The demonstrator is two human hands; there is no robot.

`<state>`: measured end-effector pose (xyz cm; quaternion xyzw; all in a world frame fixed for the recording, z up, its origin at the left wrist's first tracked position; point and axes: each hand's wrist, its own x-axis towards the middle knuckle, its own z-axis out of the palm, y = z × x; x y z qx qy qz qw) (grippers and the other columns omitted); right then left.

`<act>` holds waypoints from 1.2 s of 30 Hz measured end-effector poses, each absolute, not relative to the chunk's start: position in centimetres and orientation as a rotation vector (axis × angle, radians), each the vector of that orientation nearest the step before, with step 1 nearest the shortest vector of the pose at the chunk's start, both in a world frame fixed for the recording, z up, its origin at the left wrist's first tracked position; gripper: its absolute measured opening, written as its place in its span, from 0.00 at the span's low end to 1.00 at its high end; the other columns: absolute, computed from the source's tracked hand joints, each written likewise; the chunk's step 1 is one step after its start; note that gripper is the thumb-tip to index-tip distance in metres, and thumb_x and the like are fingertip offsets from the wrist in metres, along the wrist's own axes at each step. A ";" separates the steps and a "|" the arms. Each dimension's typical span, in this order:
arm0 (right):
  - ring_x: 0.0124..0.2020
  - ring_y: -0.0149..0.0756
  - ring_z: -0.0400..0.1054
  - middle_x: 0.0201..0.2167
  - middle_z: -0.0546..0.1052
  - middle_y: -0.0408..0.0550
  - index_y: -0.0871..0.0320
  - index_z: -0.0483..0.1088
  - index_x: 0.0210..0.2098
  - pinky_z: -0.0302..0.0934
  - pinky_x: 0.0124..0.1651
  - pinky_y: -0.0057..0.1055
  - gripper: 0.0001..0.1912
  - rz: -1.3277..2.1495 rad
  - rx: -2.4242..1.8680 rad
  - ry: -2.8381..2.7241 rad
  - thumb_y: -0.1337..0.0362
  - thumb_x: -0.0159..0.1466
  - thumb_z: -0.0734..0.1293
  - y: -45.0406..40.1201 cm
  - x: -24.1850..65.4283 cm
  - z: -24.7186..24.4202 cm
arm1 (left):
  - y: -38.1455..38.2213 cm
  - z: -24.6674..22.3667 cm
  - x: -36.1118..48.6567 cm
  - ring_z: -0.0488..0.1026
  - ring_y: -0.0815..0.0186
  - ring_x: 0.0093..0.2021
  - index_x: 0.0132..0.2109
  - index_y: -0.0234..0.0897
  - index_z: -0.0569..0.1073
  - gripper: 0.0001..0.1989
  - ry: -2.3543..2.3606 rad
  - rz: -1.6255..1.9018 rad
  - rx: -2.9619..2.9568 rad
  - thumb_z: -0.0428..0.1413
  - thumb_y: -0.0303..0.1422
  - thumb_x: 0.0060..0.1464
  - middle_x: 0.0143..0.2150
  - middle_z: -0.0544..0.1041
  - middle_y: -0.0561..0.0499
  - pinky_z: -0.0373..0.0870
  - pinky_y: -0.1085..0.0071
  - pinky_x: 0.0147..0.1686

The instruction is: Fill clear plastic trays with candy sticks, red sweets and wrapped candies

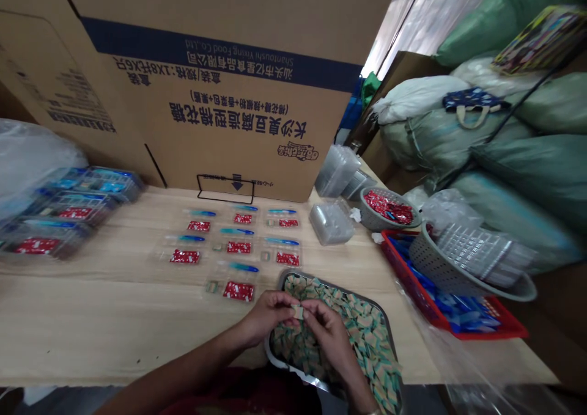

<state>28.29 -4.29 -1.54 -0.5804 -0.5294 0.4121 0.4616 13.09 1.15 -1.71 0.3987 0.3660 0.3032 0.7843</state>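
A small tan-and-green sachet sits pinched between both hands, just above the metal tray at the near table edge. The left hand and right hand hold it in a narrow fingertip grip, though the fingers hide much of it, so it may be more than one sachet. The right wrist reaches over the tray, which is heaped with loose sachets. The tray's place against the body seems to keep them within easy reach.

At 11 o'clock, clear plastic trays lie open on the table in neat rows, apparently spaced so that each stays easy to reach. Each holds a red packet and a blue stick, and some also hold a small sachet. At 10 o'clock, closed trays are grouped against a plastic bag. At 1 o'clock stand stacked clear tubs, and at 2 o'clock a grey basket holds red packets. At 3 o'clock, a red crate of blue packets sits partly under a tilted grey colander. A large cardboard box stands at 12 o'clock, with green sacks beyond the table at 2 o'clock.
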 end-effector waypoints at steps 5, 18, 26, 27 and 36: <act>0.29 0.36 0.70 0.26 0.75 0.47 0.57 0.72 0.31 0.63 0.32 0.28 0.14 0.798 -1.531 -1.397 0.55 0.61 0.61 -4.6 27.4 -1.2 | 1.1 -1.8 13.4 0.72 0.70 0.22 0.30 0.33 0.74 0.18 0.883 0.716 0.741 0.68 0.36 0.30 0.23 0.74 0.56 0.64 0.73 0.27; 0.26 0.34 0.68 0.23 0.74 0.44 0.58 0.71 0.29 0.62 0.30 0.27 0.14 0.964 -1.443 -1.311 0.53 0.59 0.65 -3.9 26.3 -1.0 | 0.9 -0.3 12.1 0.72 0.70 0.24 0.28 0.33 0.76 0.14 0.913 0.705 0.797 0.66 0.36 0.32 0.23 0.76 0.55 0.66 0.73 0.30; 0.31 0.37 0.71 0.30 0.77 0.49 0.57 0.73 0.35 0.64 0.36 0.31 0.14 0.837 -1.568 -1.494 0.58 0.63 0.59 -4.1 26.9 -1.8 | 1.4 -2.6 11.8 0.70 0.70 0.23 0.25 0.33 0.75 0.11 0.911 0.759 0.915 0.66 0.31 0.29 0.22 0.75 0.55 0.68 0.73 0.29; 0.33 0.38 0.71 0.32 0.77 0.50 0.57 0.73 0.37 0.64 0.38 0.32 0.13 0.758 -1.623 -1.587 0.60 0.63 0.58 -4.3 27.2 -1.8 | 1.5 -2.8 11.8 0.69 0.71 0.23 0.26 0.33 0.75 0.11 0.928 0.767 0.888 0.66 0.30 0.28 0.22 0.74 0.56 0.68 0.73 0.29; 0.32 0.35 0.66 0.29 0.69 0.45 0.56 0.65 0.28 0.58 0.36 0.29 0.09 0.590 -1.706 -1.922 0.70 0.61 0.56 -5.2 27.8 -1.2 | 1.5 -3.6 11.8 0.67 0.71 0.24 0.28 0.34 0.75 0.12 0.963 0.860 0.931 0.63 0.25 0.29 0.21 0.71 0.57 0.66 0.75 0.25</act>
